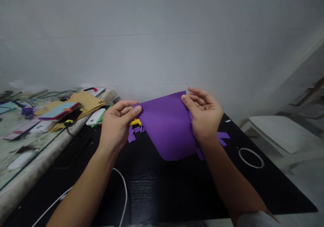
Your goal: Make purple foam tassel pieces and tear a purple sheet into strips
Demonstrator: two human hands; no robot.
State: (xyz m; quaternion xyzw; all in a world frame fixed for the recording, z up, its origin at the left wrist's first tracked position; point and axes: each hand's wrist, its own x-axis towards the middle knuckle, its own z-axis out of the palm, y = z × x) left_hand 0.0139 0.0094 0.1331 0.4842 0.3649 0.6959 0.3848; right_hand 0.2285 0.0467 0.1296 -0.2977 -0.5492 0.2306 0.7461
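A sheet of purple paper (169, 129) is held up above the black table, slightly bowed, its lower edge hanging toward me. My left hand (118, 119) pinches its upper left corner between thumb and fingers. At the upper right edge, my right hand (204, 110) grips the sheet with the thumb in front; the fingers behind are partly hidden. Beyond the left hand lie small purple paper pieces (131, 137) and a yellow object (136, 122), partly covered. More purple strips (223, 135) lie to the right of my right wrist.
The black table (152, 193) carries a white cable (125, 190) at front left and a white ring (251, 157) at right. A cluttered glass-topped surface (15, 166) with brown envelopes (88, 102) adjoins on the left. A white chair (273, 132) stands at right, a wall behind.
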